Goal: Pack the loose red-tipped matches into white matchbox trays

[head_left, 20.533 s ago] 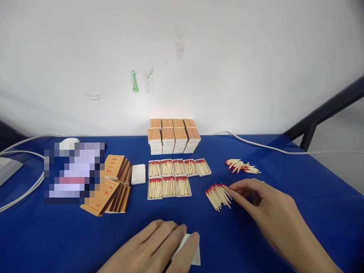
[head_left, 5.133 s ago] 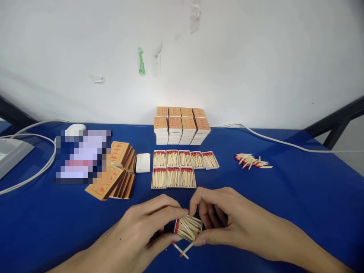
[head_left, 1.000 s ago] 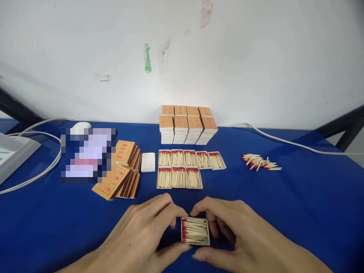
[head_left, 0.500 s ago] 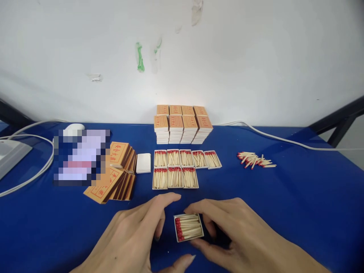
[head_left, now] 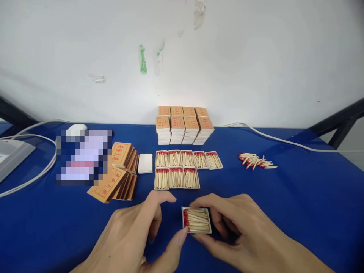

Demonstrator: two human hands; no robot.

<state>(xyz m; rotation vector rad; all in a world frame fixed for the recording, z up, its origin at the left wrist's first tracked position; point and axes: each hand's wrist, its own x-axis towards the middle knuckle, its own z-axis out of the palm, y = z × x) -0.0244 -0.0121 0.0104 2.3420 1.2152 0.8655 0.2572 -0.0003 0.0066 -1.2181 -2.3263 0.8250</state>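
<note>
A small white matchbox tray (head_left: 196, 220) full of red-headed matches is gripped at its right end by my right hand (head_left: 236, 223), index finger on the far edge and thumb on the near edge. The match heads lie toward the left. My left hand (head_left: 136, 231) is to the left of it, fingers apart and holding nothing; its thumb tip is at the tray's near left corner, though I cannot tell whether it presses there. Beyond my hands, several filled match trays (head_left: 176, 178) stand in two rows on the blue table (head_left: 256, 197).
Several orange-topped matchboxes (head_left: 178, 124) are stacked by the wall. On the left lie orange matchbox sleeves (head_left: 108, 182), a white tray (head_left: 145, 163) showing a plain surface, a blurred flat object (head_left: 85, 155) and a white cable (head_left: 42, 174). Loose matches (head_left: 256, 160) form a heap at the right.
My right hand has lifted the tray slightly and moved it a little right and away from me. My left thumb has come up to its near left corner.
</note>
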